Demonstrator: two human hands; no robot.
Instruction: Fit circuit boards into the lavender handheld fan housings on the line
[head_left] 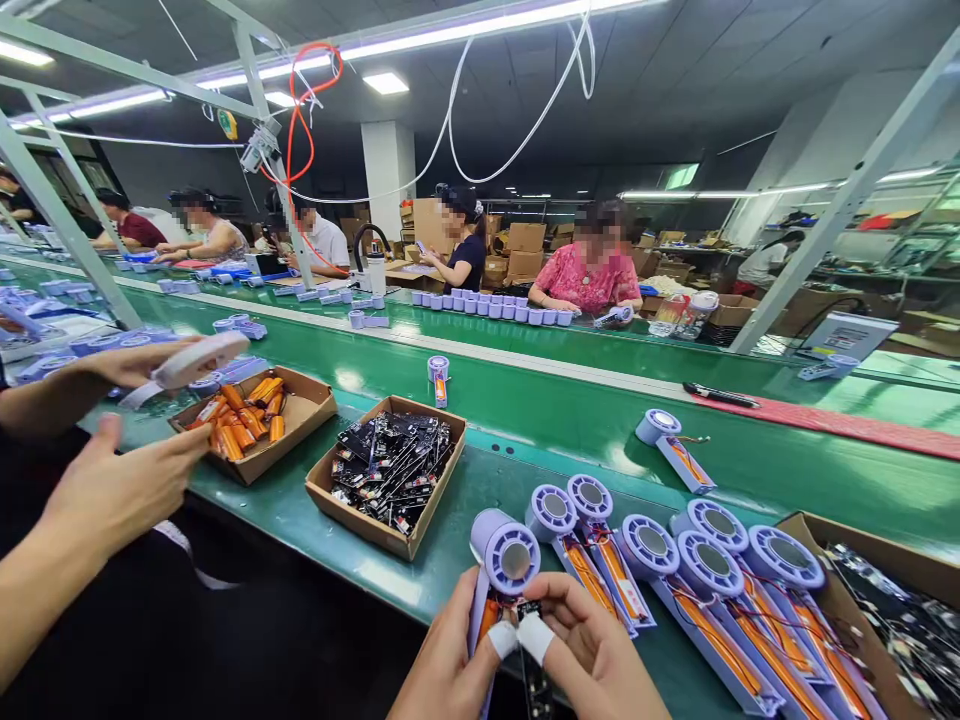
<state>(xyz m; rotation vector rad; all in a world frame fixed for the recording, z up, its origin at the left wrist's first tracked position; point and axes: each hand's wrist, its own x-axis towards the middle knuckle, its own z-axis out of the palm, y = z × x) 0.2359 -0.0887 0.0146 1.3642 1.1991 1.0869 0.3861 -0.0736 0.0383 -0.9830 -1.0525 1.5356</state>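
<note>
And there it is: the left hand (446,650) and right hand (592,645) close firmly on a lilac handheld fan housing (512,558), taped fingers (534,636) around its orange battery (487,618) and black circuit board (529,610), just beside a row of matching fans (652,550) on the green conveyor belt (480,475).

Head-worn view, forward and down, close above the left hand (442,655) and right hand (592,650)

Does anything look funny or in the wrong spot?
One lilac fan unit stands upright alone on the green conveyor belt, apart from the other fan units lying together at the right.
</note>
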